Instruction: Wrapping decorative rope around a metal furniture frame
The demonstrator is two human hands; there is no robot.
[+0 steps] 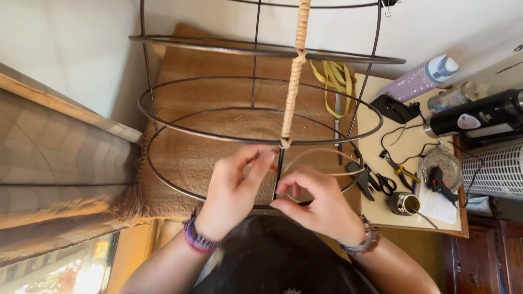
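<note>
Wire lampshade frame [163, 117], dark metal, several oval hoops joined by vertical ribs, lying on a brown burlap-covered surface [190, 152] directly before the person; one vertical rib [279, 173] bare at its lower end, wrapped higher up in tan cord [294, 81] knotted at each hoop it crosses; left hand [231, 196], beaded bracelet at wrist, fingers drawn together and pinching at the bare rib just below the lowest knot; right hand [318, 204], bracelet at wrist, thumb and forefinger pinching near the rib's foot, what it grips too small to tell; yellow tape measure [335, 79] behind the frame; to the right, cream tabletop [406, 144] bearing scissors [384, 182], yellow-handled pliers [400, 173], small metal cup [404, 203], black cables; glittery lilac bottle [419, 79] and black flask [476, 117] at the far edge; checked fabric [60, 158] to the left.
</note>
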